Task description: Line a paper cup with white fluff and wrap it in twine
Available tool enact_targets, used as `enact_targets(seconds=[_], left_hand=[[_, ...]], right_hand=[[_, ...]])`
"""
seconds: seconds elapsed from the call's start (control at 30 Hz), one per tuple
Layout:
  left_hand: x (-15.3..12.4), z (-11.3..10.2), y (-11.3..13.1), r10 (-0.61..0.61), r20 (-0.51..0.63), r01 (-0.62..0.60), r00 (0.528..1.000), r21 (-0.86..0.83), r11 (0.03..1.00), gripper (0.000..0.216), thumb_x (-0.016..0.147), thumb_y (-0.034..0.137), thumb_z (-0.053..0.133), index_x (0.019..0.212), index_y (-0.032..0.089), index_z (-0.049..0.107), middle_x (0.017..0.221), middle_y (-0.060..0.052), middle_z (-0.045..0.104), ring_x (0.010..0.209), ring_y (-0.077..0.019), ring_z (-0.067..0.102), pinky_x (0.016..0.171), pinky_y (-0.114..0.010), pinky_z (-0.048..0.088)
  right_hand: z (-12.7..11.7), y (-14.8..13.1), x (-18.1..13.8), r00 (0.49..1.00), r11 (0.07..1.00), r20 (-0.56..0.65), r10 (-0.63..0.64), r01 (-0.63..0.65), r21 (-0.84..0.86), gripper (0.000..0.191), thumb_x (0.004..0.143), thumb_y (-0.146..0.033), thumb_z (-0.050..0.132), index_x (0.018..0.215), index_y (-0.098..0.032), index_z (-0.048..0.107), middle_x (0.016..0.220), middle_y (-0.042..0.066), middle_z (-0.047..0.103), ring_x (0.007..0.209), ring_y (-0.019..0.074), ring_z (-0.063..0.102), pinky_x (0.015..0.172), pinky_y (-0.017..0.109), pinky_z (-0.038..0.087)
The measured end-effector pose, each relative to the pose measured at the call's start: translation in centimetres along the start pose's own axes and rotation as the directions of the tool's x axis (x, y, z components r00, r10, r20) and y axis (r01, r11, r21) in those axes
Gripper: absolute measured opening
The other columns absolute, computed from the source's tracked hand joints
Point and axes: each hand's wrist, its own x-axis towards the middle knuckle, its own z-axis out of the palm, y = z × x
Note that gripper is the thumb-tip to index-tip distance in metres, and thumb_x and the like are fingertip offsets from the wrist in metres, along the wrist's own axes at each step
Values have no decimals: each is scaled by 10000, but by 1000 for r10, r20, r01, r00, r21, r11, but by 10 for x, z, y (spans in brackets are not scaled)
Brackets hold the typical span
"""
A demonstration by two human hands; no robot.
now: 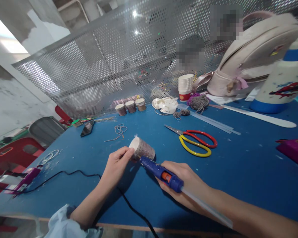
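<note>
My left hand (pixel 118 162) pinches the open rim of a small paper cup (pixel 144 149) whose side is wrapped in greyish yarn. The cup lies tilted, its white mouth towards the left. In my right hand (pixel 181 178) is a blue glue gun (pixel 161 172), gripped round its body, with a long clear glue stick (pixel 208 206) poking out of the back. The gun's nozzle is at the cup's rim, close to my left fingers; whether it touches cannot be made out. Beyond them, scissors (pixel 192 140) with one red and one yellow handle lie spread on the table.
Three wrapped cups (pixel 130 106) stand at the back, near a stack of paper cups (pixel 185 87) and a grey yarn ball (pixel 200 103). A black cord (pixel 136 210) crosses the blue table (pixel 238 172) to a power strip (pixel 24 180). A phone (pixel 87 128) lies left; a large bottle (pixel 279 79) stands right.
</note>
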Motion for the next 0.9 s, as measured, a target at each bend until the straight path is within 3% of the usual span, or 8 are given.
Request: enact_targets(seconds=[0.2, 0.37, 0.53, 0.73, 0.9], left_hand=[[1, 0, -2, -19, 6, 19, 1000, -15, 1000, 342, 868, 411, 522, 679, 158, 654, 661, 3, 617, 676, -133, 558, 658, -225, 409], [1, -1, -3, -4, 14, 5, 1000, -31, 999, 295, 858, 381, 543, 697, 167, 668, 671, 3, 649, 687, -136, 584, 676, -225, 423], [1, 0, -1, 2, 12, -2, 1000, -18, 1000, 292, 855, 382, 544, 714, 164, 677, 672, -7, 658, 689, -147, 595, 681, -237, 431], [1, 0, -1, 32, 12, -32, 999, 10, 999, 289, 848, 378, 551, 693, 162, 663, 662, -9, 651, 680, -155, 597, 668, -245, 435], [1, -2, -1, 31, -5, -31, 1000, 28, 999, 282, 850, 379, 549, 723, 161, 677, 673, -9, 653, 686, -153, 598, 673, -243, 437]], right_hand=[[0, 0, -1, 998, 1000, -61, 30, -30, 0, 124, 766, -159, 560, 700, -209, 468, 633, -39, 510, 558, 105, 465, 553, 216, 342], [-1, -1, 0, 1000, 1000, -2, -7, 7, -26, 99, 745, -157, 563, 707, -203, 484, 640, -27, 532, 551, 112, 472, 549, 228, 340], [-2, -3, 0, 999, 998, -53, 14, -17, -55, 112, 744, -159, 565, 700, -208, 475, 634, -26, 534, 542, 113, 474, 539, 228, 340], [-5, -7, -1, 999, 999, 37, 14, -12, -52, 101, 727, -156, 566, 705, -210, 483, 632, -18, 546, 534, 124, 492, 530, 235, 352], [-4, -6, -1, 998, 999, -64, 20, -22, -35, 113, 762, -156, 563, 700, -210, 486, 639, -24, 547, 558, 120, 500, 546, 231, 360]])
